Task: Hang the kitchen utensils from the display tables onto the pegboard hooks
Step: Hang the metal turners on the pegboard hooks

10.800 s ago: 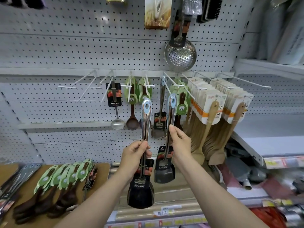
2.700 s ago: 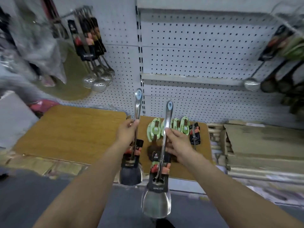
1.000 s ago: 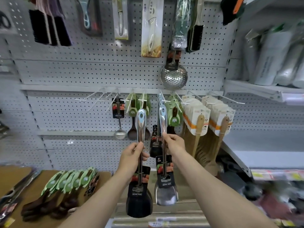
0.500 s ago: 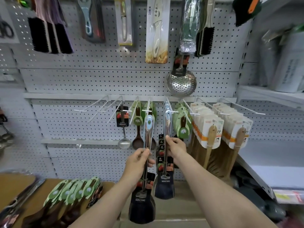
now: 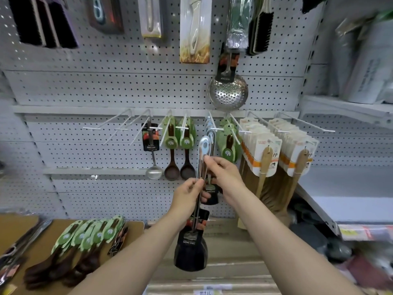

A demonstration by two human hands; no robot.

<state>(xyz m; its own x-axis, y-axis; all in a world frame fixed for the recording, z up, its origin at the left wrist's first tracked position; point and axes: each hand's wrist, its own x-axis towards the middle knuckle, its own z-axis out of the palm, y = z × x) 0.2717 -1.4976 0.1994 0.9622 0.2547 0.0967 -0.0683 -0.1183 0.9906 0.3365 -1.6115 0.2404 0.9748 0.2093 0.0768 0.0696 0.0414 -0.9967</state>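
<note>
Spatula [image 5: 190, 252] of bright steel with a black head and a red-and-black card, upright and head down in front of the white perforated pegboard [image 5: 106, 88]. Gripped at mid-handle by left hand [image 5: 187, 196], fingers curled round the steel shaft. Pinched higher up by right hand [image 5: 223, 173], fingertips [image 5: 209, 161] pressed on the handle just under its oval hanging hole. Sits with that hole just below and nearer than the tip of a white wire hook [image 5: 212, 125], not yet threaded on.

Already on that hook: more steel spatulas [image 5: 209, 133] of the same kind, heads mostly hidden behind the hands. Left of these, on neighbouring hooks, two hanging brown spoons [image 5: 178, 143] on green cards and one small steel ladle [image 5: 153, 173]. Right of them, another green-carded bunch [image 5: 227, 143], then two rows of pale wooden turners [image 5: 263, 158] on cream cards. Above, round perforated steel skimmer [image 5: 227, 92], flat against the board.

Near left, brown wooden table [image 5: 42, 237] bearing a row of carded spoons [image 5: 89, 237], dark bowls toward the near edge, plus blurred steel utensils at its left end.
</note>
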